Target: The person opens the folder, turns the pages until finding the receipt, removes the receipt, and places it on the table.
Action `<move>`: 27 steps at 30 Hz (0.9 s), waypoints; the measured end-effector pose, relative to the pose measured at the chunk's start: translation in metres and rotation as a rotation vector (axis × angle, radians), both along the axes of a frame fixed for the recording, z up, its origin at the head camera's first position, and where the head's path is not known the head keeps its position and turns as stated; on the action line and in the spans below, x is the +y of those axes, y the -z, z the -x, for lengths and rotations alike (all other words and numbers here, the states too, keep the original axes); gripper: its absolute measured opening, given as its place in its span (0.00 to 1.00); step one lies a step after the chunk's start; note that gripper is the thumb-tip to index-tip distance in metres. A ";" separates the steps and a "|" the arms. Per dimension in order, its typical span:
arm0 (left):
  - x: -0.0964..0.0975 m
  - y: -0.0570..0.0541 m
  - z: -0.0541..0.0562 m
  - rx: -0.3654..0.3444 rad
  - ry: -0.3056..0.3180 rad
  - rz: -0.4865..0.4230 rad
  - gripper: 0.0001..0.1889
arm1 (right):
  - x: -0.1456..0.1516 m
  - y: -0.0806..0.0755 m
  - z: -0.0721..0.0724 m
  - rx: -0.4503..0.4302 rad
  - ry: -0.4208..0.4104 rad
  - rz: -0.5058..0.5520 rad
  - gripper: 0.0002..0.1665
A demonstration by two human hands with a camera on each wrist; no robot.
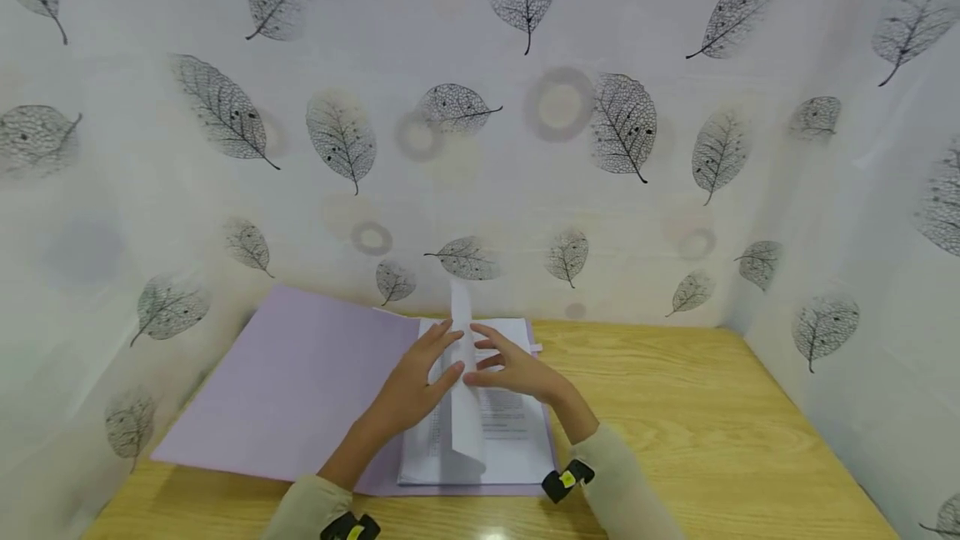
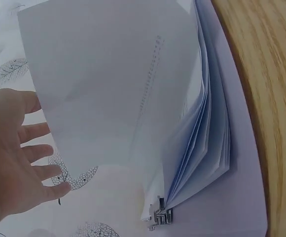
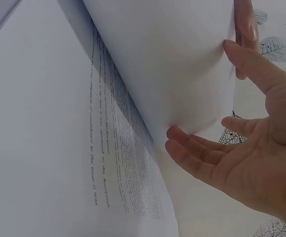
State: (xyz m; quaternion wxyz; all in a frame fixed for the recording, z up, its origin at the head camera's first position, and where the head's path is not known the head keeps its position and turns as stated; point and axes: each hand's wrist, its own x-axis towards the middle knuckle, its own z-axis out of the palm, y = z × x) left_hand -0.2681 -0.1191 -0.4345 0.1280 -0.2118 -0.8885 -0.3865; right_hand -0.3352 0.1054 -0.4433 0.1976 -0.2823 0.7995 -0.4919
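A lilac folder (image 1: 285, 382) lies open on the table, with a stack of printed paper (image 1: 517, 457) on its right side. One white sheet (image 1: 467, 423) stands raised and curved above the stack. My left hand (image 1: 411, 382) is at the sheet's left side, fingers spread; in the left wrist view its fingers (image 2: 37, 152) are by the sheet's edge. From the right, my right hand (image 1: 517, 365) touches the sheet with its thumb and fingertips. The right wrist view shows its thumb (image 3: 246, 59) against the sheet's edge and relaxed fingers lower down.
A metal clip (image 2: 161, 215) is at the edge of the papers in the left wrist view. The wooden table (image 1: 675, 415) extends to the right of the folder. Leaf-patterned white curtain (image 1: 480, 190) encloses the back and sides. Both wrists wear black straps.
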 end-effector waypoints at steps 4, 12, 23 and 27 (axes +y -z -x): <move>-0.002 0.000 -0.001 -0.008 0.007 0.030 0.27 | -0.002 -0.002 -0.001 0.006 0.008 -0.007 0.53; -0.011 -0.001 0.001 -0.009 -0.007 0.129 0.24 | -0.004 -0.007 -0.004 0.010 0.004 0.000 0.53; -0.021 -0.001 0.002 -0.073 0.025 0.225 0.22 | -0.009 -0.004 0.000 0.066 -0.024 0.079 0.48; -0.024 0.000 0.002 -0.115 0.026 0.236 0.21 | -0.011 -0.003 0.001 0.063 -0.041 0.117 0.45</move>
